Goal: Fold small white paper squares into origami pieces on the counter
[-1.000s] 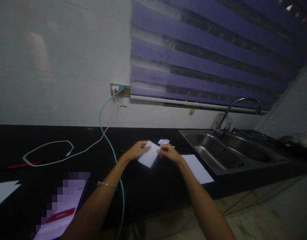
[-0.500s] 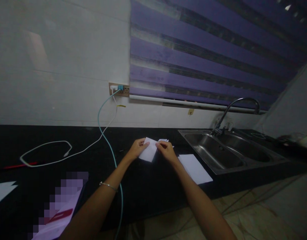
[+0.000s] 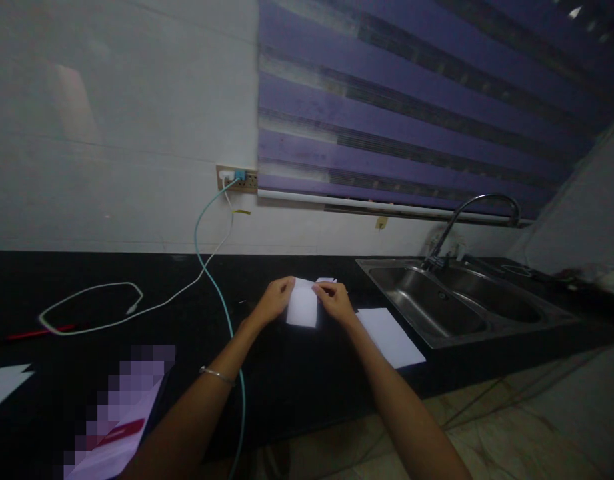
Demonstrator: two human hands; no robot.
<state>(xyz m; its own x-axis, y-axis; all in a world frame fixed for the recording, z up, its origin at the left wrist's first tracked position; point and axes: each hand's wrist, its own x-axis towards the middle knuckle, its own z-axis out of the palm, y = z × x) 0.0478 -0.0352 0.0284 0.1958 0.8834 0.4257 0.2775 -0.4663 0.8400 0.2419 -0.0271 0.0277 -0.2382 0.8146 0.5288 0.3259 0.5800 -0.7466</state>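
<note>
A small white piece of paper is held up over the black counter, its long sides nearly upright. My left hand pinches its upper left corner, and my right hand grips the upper right edge between thumb and fingers. Just behind my right hand lie more small white paper pieces, partly covered by it. To the right of my right forearm, a stack of larger white sheets rests flat on the counter.
A double steel sink with a curved tap is set in at the right. A teal cable and a white cable run from the wall socket. At lower left are a red pen-like object and white sheets.
The small paper has turned from a slanted position to nearly upright between my hands. My left hand has shifted slightly to the left and up its edge. The right hand has barely moved.
</note>
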